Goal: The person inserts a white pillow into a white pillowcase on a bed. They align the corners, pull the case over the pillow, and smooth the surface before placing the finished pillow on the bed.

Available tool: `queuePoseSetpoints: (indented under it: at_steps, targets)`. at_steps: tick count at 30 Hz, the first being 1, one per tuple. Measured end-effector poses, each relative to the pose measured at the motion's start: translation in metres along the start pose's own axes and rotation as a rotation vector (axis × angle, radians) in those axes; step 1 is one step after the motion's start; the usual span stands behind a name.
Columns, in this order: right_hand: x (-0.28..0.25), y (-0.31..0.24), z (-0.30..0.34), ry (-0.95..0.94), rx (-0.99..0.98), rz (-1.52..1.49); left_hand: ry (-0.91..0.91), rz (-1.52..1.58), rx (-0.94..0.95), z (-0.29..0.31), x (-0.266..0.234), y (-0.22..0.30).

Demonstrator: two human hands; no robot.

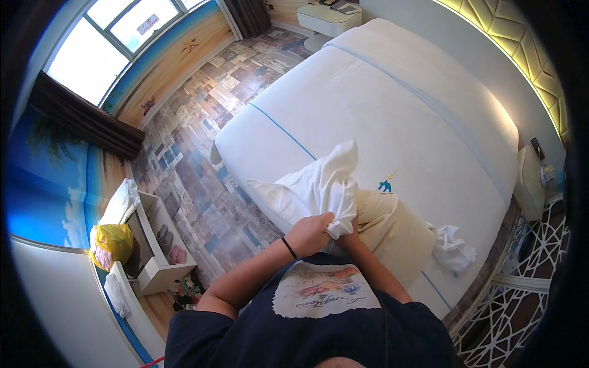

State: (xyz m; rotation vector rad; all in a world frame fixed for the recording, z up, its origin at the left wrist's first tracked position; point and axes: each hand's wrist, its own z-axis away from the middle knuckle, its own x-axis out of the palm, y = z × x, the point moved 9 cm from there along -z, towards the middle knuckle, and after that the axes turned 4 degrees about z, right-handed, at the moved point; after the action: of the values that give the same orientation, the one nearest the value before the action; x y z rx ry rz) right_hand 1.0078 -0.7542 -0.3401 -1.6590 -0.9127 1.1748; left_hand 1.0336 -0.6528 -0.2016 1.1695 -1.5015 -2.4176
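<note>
Bunched fabric of a white cloth [319, 187] rises between my hands over the near edge of the bed [380, 110]. My left hand [310, 233], with a black band at its wrist, is closed on the cloth's lower edge. Close beside it, my right hand [351, 238] grips the same cloth, its fingers partly hidden by the folds. Just right of the cloth, a cream pillow [402, 242] lies on the white bed cover. Beyond the pillow sits a crumpled white cloth [454, 248].
A bedside table [331, 21] stands at the far end, another [529, 184] at the right. On the left, a low shelf unit [156, 270] holds slippers and a yellow bag [111, 244]. A white lattice screen [515, 306] is at the lower right.
</note>
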Motion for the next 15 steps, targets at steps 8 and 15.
queuePoseSetpoints:
  at_steps: [8,15]
  targets:
    - [0.008,-0.033,-0.01,-0.073,-0.244,0.655,0.184,-0.232,0.018,-0.017,-0.031,-0.033]
    - [0.016,0.025,0.003,-0.059,-0.239,0.333,-0.014,0.325,0.135,-0.025,0.018,-0.001]
